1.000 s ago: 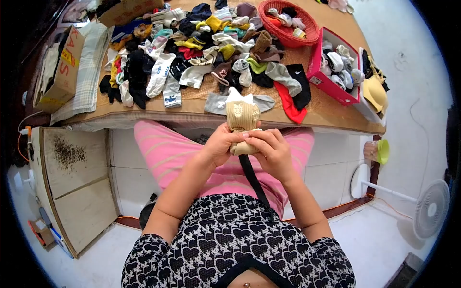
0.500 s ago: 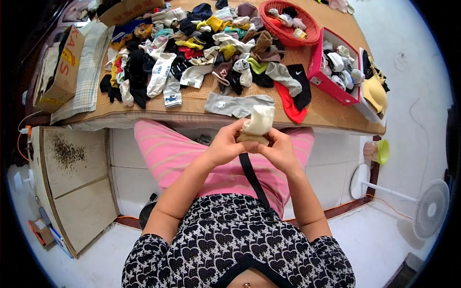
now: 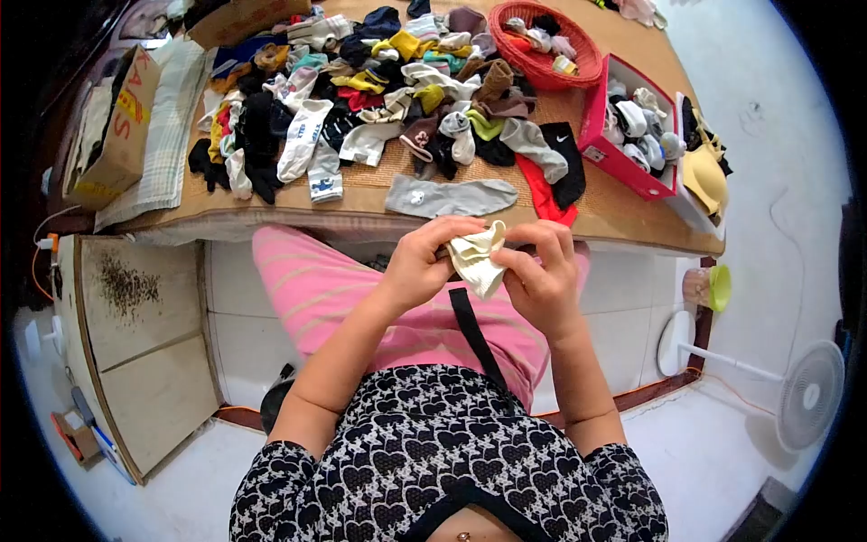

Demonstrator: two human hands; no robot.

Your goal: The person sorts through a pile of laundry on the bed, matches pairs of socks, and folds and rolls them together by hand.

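Note:
A cream sock (image 3: 477,260) is bunched up between my two hands, above my lap near the bed's front edge. My left hand (image 3: 423,264) is closed around its left side. With thumb and fingertips, my right hand (image 3: 540,271) pinches its right edge. Just beyond my hands a long grey sock (image 3: 452,198) with a small white patch lies flat. Farther back spreads a large heap of mixed socks (image 3: 361,99). To the right of the grey sock lie a red sock (image 3: 546,194) and a black sock (image 3: 565,167).
A red basket (image 3: 591,45) with a few socks stands at the back right. Beside it is a pink box (image 3: 591,131) of rolled socks, then a beige bra (image 3: 706,181). A cardboard box (image 3: 122,135) sits left. A white fan (image 3: 811,396) stands on the floor.
The cream sock was folded upright above my fingers; now it hangs lower and looser. My right hand has moved to its right edge and turned, with the fingers on top.

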